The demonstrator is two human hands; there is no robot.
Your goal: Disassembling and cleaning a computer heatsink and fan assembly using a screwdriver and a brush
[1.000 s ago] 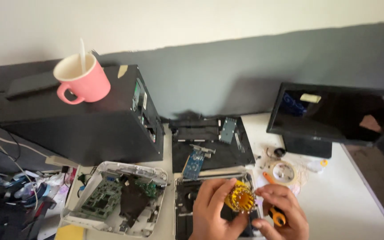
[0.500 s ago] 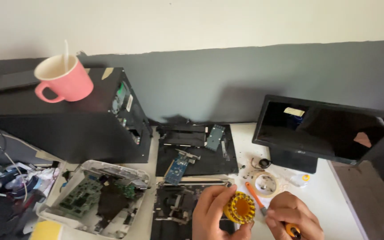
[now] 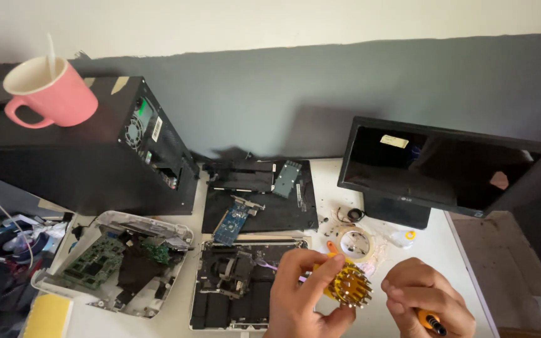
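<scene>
1. Right hand (image 3: pixel 427 300) had shifted right, clear of the gold heatsink (image 3: pixel 350 286); fist closed around an orange-handled screwdriver (image 3: pixel 429 321), tip hidden, probably pointing down.
2. Left hand (image 3: pixel 302 294) pinched the heatsink by fingertips, just above the opened laptop chassis (image 3: pixel 239 285); tape roll (image 3: pixel 357 243) near behind.

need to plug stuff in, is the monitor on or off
Off: the monitor screen is dark, showing only reflections.
</scene>
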